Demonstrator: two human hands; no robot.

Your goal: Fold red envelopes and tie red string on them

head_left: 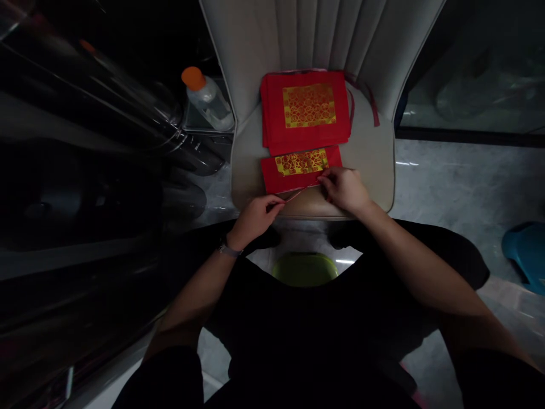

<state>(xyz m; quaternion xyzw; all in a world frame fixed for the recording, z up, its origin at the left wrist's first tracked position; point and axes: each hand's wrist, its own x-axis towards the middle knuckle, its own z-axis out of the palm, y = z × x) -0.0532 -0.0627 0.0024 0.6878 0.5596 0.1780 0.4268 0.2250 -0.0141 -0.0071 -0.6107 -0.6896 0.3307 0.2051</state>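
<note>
A thin reddish cord (295, 195) runs between my two hands along the near edge of a red packet with gold patterning (281, 180). My left hand (258, 218) pinches one end of the cord, just off the packet's near left side. At the packet's right corner, my right hand (347, 190) has its fingers closed on the cord; the exact grip is partly hidden. Beyond this packet lies a stack of larger red packets (275, 139), the top one with a gold square panel (310, 105).
The packets lie on a pale padded chair (374, 165) facing me. Dark red ribbon ends (374, 108) stick out behind the stack. A bottle with an orange cap (210, 102) stands left of the chair. A green basin (304, 270) is below, and a blue plastic object (525, 255) lies far right.
</note>
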